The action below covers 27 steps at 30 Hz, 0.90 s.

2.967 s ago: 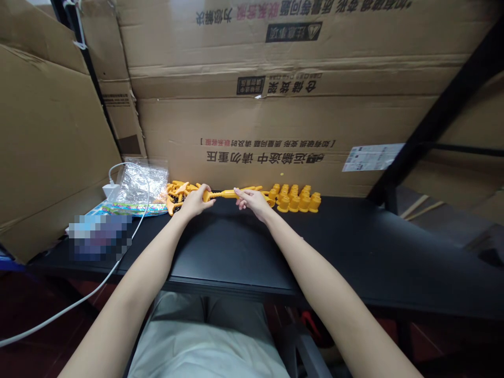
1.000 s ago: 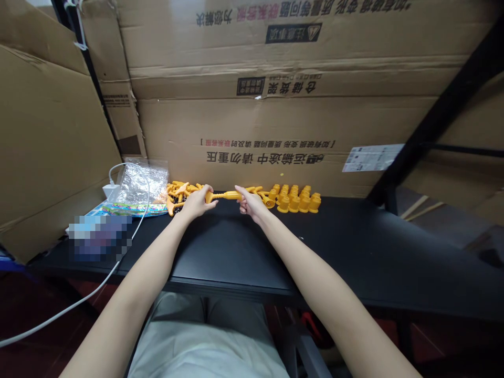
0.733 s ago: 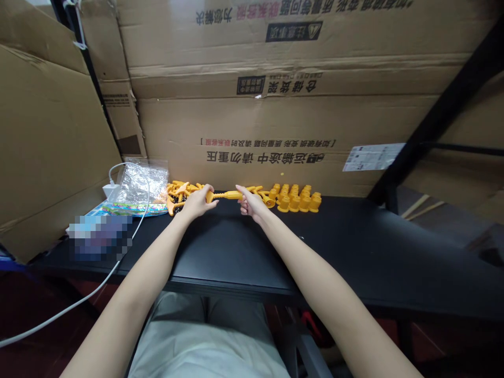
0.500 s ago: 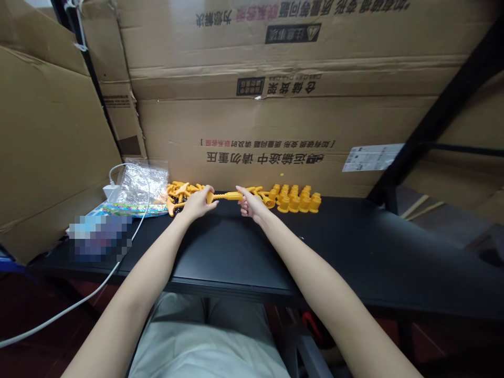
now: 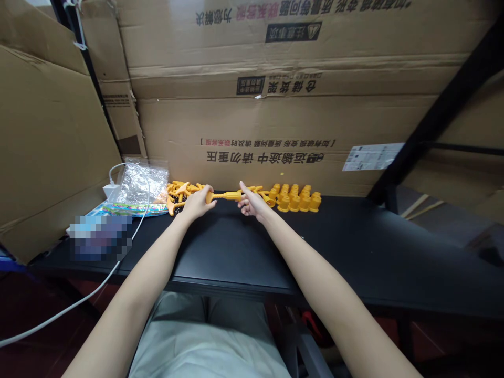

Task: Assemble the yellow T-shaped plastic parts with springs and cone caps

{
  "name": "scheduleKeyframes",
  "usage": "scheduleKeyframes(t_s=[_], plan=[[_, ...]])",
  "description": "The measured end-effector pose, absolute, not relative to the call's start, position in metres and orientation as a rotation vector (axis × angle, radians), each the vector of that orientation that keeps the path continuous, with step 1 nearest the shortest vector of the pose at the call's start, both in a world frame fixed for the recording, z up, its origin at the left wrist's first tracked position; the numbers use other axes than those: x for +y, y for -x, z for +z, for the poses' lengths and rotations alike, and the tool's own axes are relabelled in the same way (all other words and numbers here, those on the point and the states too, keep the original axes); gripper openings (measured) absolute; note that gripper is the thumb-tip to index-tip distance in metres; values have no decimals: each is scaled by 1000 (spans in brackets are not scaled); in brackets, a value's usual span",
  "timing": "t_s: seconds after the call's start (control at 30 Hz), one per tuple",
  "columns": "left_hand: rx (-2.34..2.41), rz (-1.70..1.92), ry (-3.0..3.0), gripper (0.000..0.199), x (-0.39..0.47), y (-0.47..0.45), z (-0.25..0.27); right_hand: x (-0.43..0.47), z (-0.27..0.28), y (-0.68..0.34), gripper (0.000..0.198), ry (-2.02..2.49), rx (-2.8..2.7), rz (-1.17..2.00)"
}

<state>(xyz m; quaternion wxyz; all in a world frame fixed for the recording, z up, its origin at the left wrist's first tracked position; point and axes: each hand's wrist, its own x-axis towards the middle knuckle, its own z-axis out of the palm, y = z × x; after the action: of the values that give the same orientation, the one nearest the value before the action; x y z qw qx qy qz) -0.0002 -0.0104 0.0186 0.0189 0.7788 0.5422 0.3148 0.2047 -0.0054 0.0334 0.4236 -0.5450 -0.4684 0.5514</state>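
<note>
A yellow plastic piece with a thin threaded-looking shaft lies level between my hands. My left hand grips its wide left end between thumb and fingers. At the other end is my right hand, its thumb raised off the piece and its fingers loosely bent beside the tip. Whether a finger still touches the tip behind, I cannot tell. Branched yellow pieces lie heaped left of my left hand, and more branched pieces show behind my right hand. Several yellow stepped, cone-like pieces stand in rows to the right.
A clear plastic bag and a colourful packet lie on the left of the black table. A white cable runs over the front edge from a white plug. Cardboard stands behind; a black metal post slants at right.
My right thumb has lifted away from the yellow piece, and the right fingers have loosened. My left hand keeps its hold, almost unmoved.
</note>
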Motion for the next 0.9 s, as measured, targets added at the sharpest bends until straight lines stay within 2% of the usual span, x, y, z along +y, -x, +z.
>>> scheduleKeyframes(t_s=[0.17, 0.27, 0.37, 0.43, 0.5, 0.57, 0.67, 0.9], plan=[[1700, 997, -2385, 36, -11, 1, 17, -5, 33, -207, 18, 1160, -1223, 1487], [1735, 1052, -2311, 53, -11, 1, 16, 4, 26, -208, 15, 1082, -1199, 1425], [1768, 1037, -2283, 60, -10, 1, 15, 18, 15, -218, 28, 1117, -1256, 1086], [1771, 982, -2308, 57, -10, 1, 15, 26, 7, -230, 34, 1135, -1406, 655], [1772, 931, -2340, 52, -11, 1, 14, 31, -2, -243, 32, 1172, -1635, 215], [1773, 902, -2358, 49, -11, 0, 14, 33, -10, -253, 27, 1285, -1818, -92], [1762, 870, -2367, 47, -11, 0, 14, 31, -18, -256, 26, 1457, -1992, -299], [1732, 822, -2390, 44, -10, 0, 12, 22, -19, -234, 25, 1529, -2109, -482]])
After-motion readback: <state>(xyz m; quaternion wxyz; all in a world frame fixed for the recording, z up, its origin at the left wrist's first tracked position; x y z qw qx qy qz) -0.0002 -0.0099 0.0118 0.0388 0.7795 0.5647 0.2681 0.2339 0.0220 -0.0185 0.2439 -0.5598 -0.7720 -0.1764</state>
